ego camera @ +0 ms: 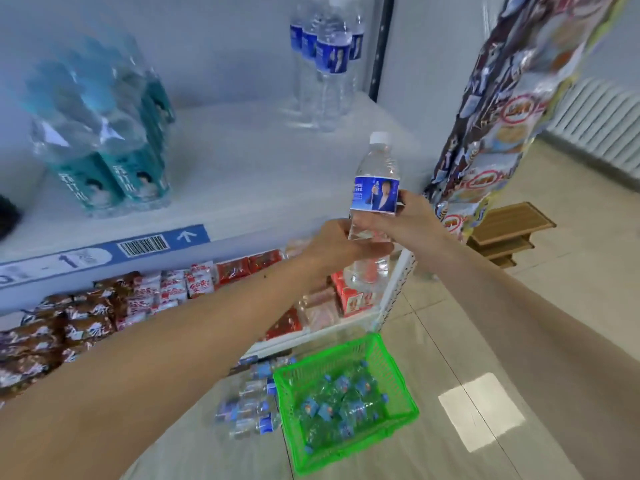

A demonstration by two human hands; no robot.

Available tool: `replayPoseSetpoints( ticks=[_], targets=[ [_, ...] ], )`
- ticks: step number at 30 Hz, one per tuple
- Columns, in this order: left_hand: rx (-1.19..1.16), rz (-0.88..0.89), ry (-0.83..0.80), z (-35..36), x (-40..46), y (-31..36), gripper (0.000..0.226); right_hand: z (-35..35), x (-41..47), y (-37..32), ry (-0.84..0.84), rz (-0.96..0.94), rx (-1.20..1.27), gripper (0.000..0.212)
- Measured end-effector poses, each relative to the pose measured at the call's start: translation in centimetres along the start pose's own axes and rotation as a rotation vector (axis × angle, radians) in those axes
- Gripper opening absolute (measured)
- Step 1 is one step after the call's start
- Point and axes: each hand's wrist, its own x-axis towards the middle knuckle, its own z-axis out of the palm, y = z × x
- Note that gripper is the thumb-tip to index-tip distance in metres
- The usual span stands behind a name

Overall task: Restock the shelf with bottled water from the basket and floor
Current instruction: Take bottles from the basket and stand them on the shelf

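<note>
while the white shelf (242,161) is filling most of the upper view, its front edge is carrying a blue strip with a barcode (143,244) and an arrow. a tall hanging column of snack packets (495,109) is dropping down on the right, just beside the shelf's end post, with a white radiator (595,123) sitting behind it against the wall and a low wooden stool (509,233) standing on the tiled floor (519,341) below.

on the shelf's left, a shrink-wrapped pack of teal-labelled bottles (104,133) is standing upright, and at the back right a small cluster of blue-labelled water bottles (325,64) is standing close together. beneath the shelf, a lower tier is holding rows of red and brown snack bags (138,299).

down on the floor, a green basket (398,407) is sitting near the shelf's corner, holding more water bottles lying on their sides, and a loose heap of bottles (249,403) is lying just beside its left wall.

both bare arms are reaching forward to one bottle of water (375,188) (white cap, blue label), which is being held upright in the air just in front of the shelf edge. the left hand (332,251) is wrapping its fingers around the bottle's lower body, and the right hand (412,223) is gripping it at the label's lower right with curled fingers.
</note>
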Motion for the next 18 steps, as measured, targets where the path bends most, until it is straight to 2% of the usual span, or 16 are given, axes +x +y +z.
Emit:
replayPoseSetpoints(
  ticks=[2, 6, 12, 18],
  targets=[
    [0.023, 0.047, 0.025, -1.1, 0.4, 2.3, 0.017, -0.5, 0.5, -2.6, 0.032, -0.055, 0.0, 0.025],
    [0.042, 0.129, 0.069, -3.2, 2.0, 6.2, 0.025, -1.5, 2.9, -6.7, 0.09, -0.128, 0.021, 0.041],
    [0.107, 0.095, 0.171, -5.9, 6.4, 8.6, 0.076, -3.2, 9.4, -9.0, 0.212, -0.179, 0.006, 0.06],
    [0.208, 0.021, 0.301, -7.7, 10.8, 8.0, 0.074, -3.9, 16.5, -7.9, 0.292, -0.173, 0.06, 0.063]
  ],
)
